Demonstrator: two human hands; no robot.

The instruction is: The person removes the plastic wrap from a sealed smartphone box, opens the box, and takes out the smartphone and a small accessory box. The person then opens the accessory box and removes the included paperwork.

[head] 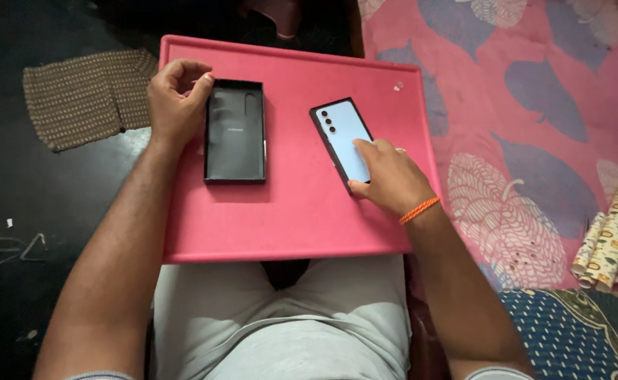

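Head view shows, on the pink tray [302, 225], the right hand [390, 179] resting fingertips on the pale blue phone [343, 137], while the loosely curled left hand [175, 98] touches the black box [235, 132] beside it.

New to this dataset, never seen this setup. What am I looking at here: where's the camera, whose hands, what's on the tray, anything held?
There is no machine here: a person works with two bare hands, and the single picture comes from a camera worn on their head, looking down over their lap. A pink tray rests across the lap. On it lie two things, apart from each other: an open black box, shallow and rectangular, and a light blue phone lying back side up in a dark case. The left hand rests at the box's left edge, fingers curled, gripping nothing that can be seen. The right hand, with an orange band at the wrist, presses its fingertips on the phone's lower end; the phone still lies flat. Off the tray: a knitted brown mat on the dark floor to the left, a pink patterned cloth and rolled paper to the right.
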